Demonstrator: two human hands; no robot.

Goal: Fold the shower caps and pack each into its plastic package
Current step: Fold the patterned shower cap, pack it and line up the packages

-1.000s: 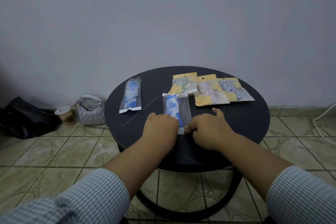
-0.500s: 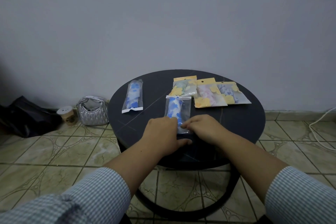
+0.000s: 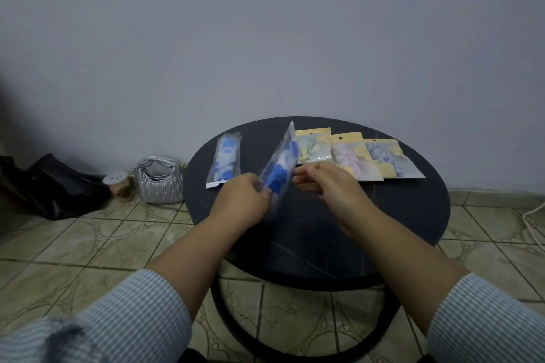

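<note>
A plain grey-blue wall (image 3: 265, 38) and a patterned tile floor (image 3: 73, 244) frame a round black table (image 3: 413, 215) in a dim room. Far left on the floor, against the wall, lie a dark bag (image 3: 50, 186), a lidded paper cup (image 3: 119, 186) and a quilted silver handbag (image 3: 157, 181) just beside the table's edge.

On the table's left side rests a clear packet (image 3: 224, 160) already holding a folded blue-and-white cap. Next to it the left hand (image 3: 243, 203) pinches the lower end of a second clear package (image 3: 280, 169), raised off the tabletop and tilted on edge, a blue-flowered shower cap (image 3: 275, 180) visible inside. The right hand (image 3: 330, 186) hovers just beside the package with fingers loosely curled and parted, gripping nothing that can be made out — whether a fingertip touches the film is unclear. Further right, three yellow-headed packets (image 3: 352, 156) lie in an overlapping row near the far edge.

The step in hand looks like finishing this pack: the cap is in, and the package seems ready to be closed or set aside. The next move likely calls for laying it flat beside the first one, without letting the slippery film slide from a light pinch — then turning to the next cap.
</note>
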